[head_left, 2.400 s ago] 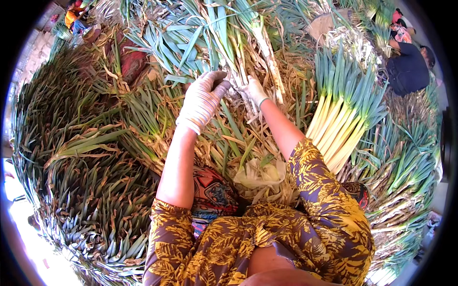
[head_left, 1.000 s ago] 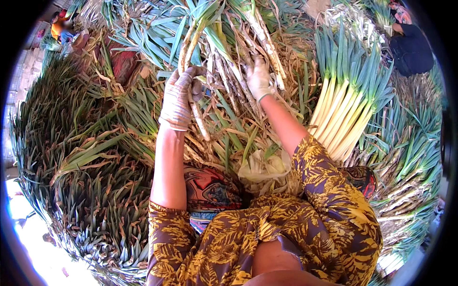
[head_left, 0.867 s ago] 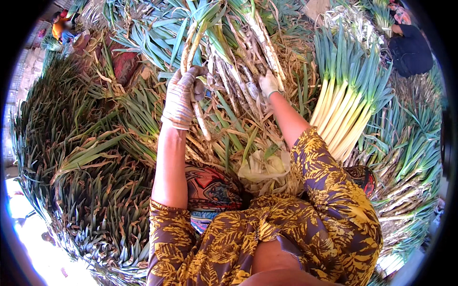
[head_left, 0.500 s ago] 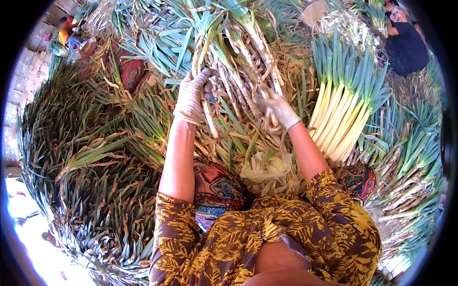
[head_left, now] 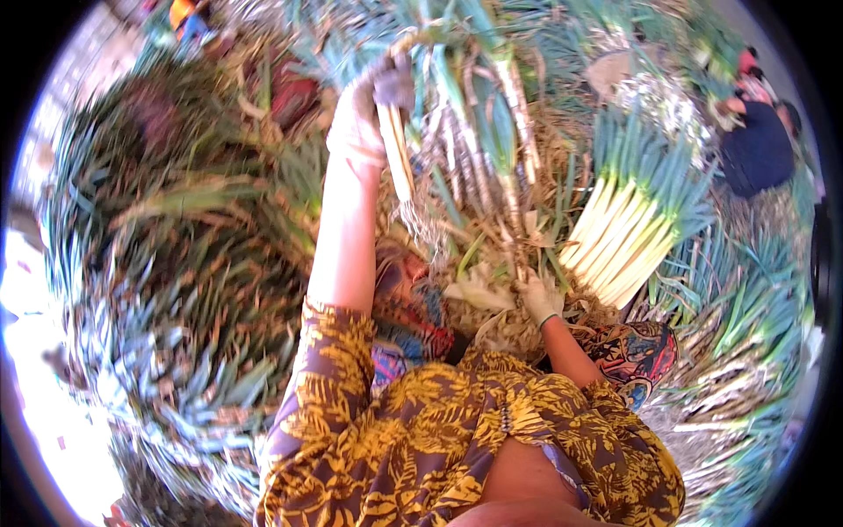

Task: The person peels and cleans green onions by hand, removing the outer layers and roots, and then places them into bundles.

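Observation:
My left hand [head_left: 360, 110], in a pale glove with grey fingertips, is raised and closed around a leek [head_left: 398, 158]. The leek's pale stalk points down and ends in stringy roots. Lower and to the right, near my lap, my right hand [head_left: 537, 299], also gloved, is closed on a long leek leaf [head_left: 507, 167], green above and brownish below. Its fingertips are partly blurred. Between and beyond my hands lie unpeeled leeks [head_left: 457, 149] with dirty, brownish stalks. To the right, clean leeks [head_left: 615, 237] with white stalks lie side by side.
Dry peelings [head_left: 505, 329] are heaped before my lap. A large mass of leek tops [head_left: 193, 290] fills the left side, and more unpeeled leeks [head_left: 738, 360] lie at the right. People sit at the far left and at the far right, where one wears dark clothing [head_left: 755, 149].
My left hand has lifted the leek higher and farther away. My right hand has drawn down toward my lap with the leaf. The whole view has shifted and tilted slightly.

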`<state>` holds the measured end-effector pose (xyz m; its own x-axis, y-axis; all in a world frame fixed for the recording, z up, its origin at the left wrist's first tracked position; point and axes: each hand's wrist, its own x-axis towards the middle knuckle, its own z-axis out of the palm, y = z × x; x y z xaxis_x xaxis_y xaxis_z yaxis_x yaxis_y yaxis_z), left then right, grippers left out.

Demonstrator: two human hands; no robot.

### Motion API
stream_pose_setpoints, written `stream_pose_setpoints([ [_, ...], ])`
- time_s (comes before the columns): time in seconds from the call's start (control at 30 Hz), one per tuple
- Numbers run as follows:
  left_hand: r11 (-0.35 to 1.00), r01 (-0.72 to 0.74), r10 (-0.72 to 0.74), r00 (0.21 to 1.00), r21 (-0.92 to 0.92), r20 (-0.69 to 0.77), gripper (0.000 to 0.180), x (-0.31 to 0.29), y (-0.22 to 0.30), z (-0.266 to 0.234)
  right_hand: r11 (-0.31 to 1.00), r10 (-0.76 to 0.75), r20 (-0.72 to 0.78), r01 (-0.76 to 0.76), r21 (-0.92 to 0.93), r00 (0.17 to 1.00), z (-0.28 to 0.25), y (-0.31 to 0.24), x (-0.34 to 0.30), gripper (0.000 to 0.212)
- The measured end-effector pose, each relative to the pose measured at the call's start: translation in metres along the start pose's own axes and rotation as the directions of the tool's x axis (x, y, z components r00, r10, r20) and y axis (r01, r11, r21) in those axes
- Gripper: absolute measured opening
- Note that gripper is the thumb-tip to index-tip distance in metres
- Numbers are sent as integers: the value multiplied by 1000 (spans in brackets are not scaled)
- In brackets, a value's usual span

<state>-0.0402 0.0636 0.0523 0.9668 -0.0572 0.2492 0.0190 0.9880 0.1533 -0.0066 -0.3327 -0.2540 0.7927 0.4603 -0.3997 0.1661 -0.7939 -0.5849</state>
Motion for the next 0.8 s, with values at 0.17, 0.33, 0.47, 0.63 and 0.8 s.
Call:
stream_pose_setpoints([
  [0.17, 970, -181, 149, 970, 160, 193, 32, -84, 51, 83, 993, 73, -18, -74, -91, 997, 24, 49, 9, 41],
  [0.33, 722, -311, 261, 950, 619, 173, 23, -165, 60, 121, 995, -90, 27, 91, -31, 996, 28, 81, 28, 50],
  [0.47, 29, -204, 802, 589, 979, 99, 18, -182, 74, 11, 979, -120, 56, 109, 173, 991, 31, 117, 62, 56],
  [0.63, 253, 318, 888, 298, 914, -350, 19, -250, 34, -215, 942, 25, 137, -69, 328, 990, 34, 104, 50, 48],
  [0.8, 841, -187, 517, 3, 508, -856, 35, -346, -61, -381, 745, 0, 237, -158, 648, 971, 48, 119, 64, 43],
])
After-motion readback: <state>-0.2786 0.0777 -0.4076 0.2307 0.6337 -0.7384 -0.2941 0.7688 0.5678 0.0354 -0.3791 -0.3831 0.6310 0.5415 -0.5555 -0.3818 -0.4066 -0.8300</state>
